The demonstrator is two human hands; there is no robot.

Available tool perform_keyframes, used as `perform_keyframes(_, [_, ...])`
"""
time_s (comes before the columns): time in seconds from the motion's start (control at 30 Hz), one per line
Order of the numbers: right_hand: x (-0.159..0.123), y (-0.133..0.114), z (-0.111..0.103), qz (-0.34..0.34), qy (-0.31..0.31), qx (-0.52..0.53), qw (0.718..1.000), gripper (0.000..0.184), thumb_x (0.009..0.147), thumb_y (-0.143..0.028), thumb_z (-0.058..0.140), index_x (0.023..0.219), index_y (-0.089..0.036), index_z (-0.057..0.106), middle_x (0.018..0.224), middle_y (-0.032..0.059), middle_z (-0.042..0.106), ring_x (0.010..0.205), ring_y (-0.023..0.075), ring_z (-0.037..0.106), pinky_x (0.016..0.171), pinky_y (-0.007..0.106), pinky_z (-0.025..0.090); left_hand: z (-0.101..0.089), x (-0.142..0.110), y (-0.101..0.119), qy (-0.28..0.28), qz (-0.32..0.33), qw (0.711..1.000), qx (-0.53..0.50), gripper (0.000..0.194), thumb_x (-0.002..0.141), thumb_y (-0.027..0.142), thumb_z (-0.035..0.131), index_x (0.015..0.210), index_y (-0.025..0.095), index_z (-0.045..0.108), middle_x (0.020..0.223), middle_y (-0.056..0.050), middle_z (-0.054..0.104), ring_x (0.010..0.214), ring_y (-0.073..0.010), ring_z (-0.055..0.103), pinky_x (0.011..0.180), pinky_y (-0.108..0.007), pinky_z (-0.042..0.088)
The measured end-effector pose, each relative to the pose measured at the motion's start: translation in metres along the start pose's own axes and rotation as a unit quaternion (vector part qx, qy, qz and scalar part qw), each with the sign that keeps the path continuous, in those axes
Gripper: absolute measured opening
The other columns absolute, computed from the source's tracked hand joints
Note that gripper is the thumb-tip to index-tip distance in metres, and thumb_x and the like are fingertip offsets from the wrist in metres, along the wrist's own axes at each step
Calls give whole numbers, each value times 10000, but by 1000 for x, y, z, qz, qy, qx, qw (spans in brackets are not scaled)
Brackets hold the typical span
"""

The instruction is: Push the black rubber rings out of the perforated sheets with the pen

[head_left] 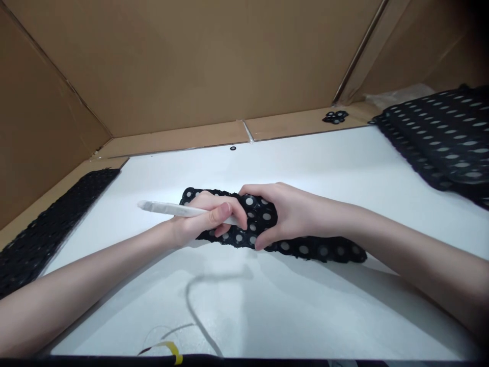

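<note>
A black strip with rows of pale round dots (303,249) lies across the white work surface, its right end stretching under my right wrist. My left hand (208,214) is closed around a slim white pen-shaped tool (168,208) and rests over the strip's left part. The tool's far end points left; its working tip is hidden near my fingers. From the right, my right hand (273,214) grips the strip's middle between thumb and fingers, close beside my left fingertips. Much of the strip is covered by both hands.
Dark dotted sheets (451,137) are stacked at the right. A long black textured piece (57,214) lies along the left edge. A small black dotted scrap (335,117) and a tiny black ring (233,148) lie at the back, before cardboard walls (214,61). A yellow band (173,351) shows at the front.
</note>
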State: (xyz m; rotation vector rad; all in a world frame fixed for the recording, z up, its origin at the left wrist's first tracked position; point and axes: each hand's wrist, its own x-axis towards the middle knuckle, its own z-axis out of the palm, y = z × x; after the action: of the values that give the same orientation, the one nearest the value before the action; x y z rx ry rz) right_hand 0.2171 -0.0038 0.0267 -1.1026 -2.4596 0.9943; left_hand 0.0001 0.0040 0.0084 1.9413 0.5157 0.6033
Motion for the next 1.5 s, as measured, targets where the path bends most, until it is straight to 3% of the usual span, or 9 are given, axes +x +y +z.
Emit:
perform_keyframes(0.13, [1, 2, -1, -14, 26, 3, 1000, 455, 597, -384, 784, 956, -214, 562, 876, -9, 624, 787, 185, 554, 673, 270, 403, 3, -3, 3, 7, 5, 1000, -14, 518, 936, 539, 345, 773, 126, 612, 495, 17, 479, 451, -87, 425, 456, -207, 352])
perform_keyframes(0.27, [0, 2, -2, -31, 61, 4, 998, 414, 637, -312, 751, 989, -217, 554, 885, -4, 631, 800, 193, 570, 679, 273, 415, 8, -4, 4, -18, 47, 997, 65, 501, 961, 476, 327, 744, 125, 612, 519, 5, 498, 476, -86, 467, 472, -203, 370])
perform_keyframes(0.73, [2, 5, -2, -37, 40, -3, 999, 363, 631, -268, 716, 939, -206, 534, 872, -8, 614, 777, 176, 545, 665, 268, 414, 12, -5, 2, -4, 77, 990, 116, 460, 988, 391, 288, 767, 130, 596, 548, 7, 500, 508, -85, 477, 500, -202, 386])
perform_keyframes(1.07, [1, 5, -1, -36, 42, 22, 998, 317, 623, -253, 712, 870, -209, 517, 803, -25, 591, 733, 160, 544, 632, 249, 414, 19, -8, 4, 20, 152, 958, 242, 393, 984, 284, 278, 729, 147, 544, 602, -14, 576, 521, -104, 509, 537, -235, 402])
perform_keyframes(1.5, [-1, 3, 0, -24, 15, 21, 999, 335, 632, -185, 681, 899, -219, 482, 781, -40, 580, 681, 139, 536, 586, 228, 400, 16, -7, 7, -4, 119, 969, 218, 407, 982, 293, 283, 712, 144, 548, 593, -5, 550, 542, -97, 510, 536, -213, 402])
